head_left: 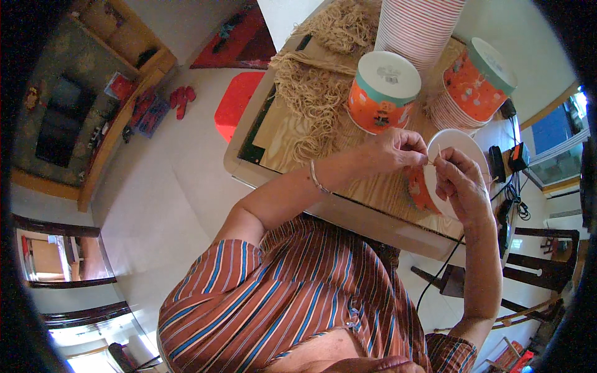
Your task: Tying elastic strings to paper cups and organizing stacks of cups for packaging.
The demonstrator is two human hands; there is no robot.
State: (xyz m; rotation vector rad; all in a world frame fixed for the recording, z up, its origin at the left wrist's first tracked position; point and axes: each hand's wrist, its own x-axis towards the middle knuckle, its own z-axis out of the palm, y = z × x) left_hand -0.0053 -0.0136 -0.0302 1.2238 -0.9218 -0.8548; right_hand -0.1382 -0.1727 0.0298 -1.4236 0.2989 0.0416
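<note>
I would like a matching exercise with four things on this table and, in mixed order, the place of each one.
Things:
1. paper cup
2. upturned cup
3. tall cup stack
4. string bundle

Places:
A. far edge of the table, centre
B. between left hand and right hand
C. left part of the table
D. middle of the table, base up

Pairs: 1-B, 2-D, 3-A, 4-C

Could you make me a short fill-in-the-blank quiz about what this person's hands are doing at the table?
1. Both hands work at an orange paper cup with a ____ inside.
2. The left hand wears a thin ____ at the wrist.
3. The right hand pinches a thin ____ cord.
4. An upturned orange cup stands beside loose bundles of ____ cord.

Missing words: white; bracelet; tan; tan
</note>
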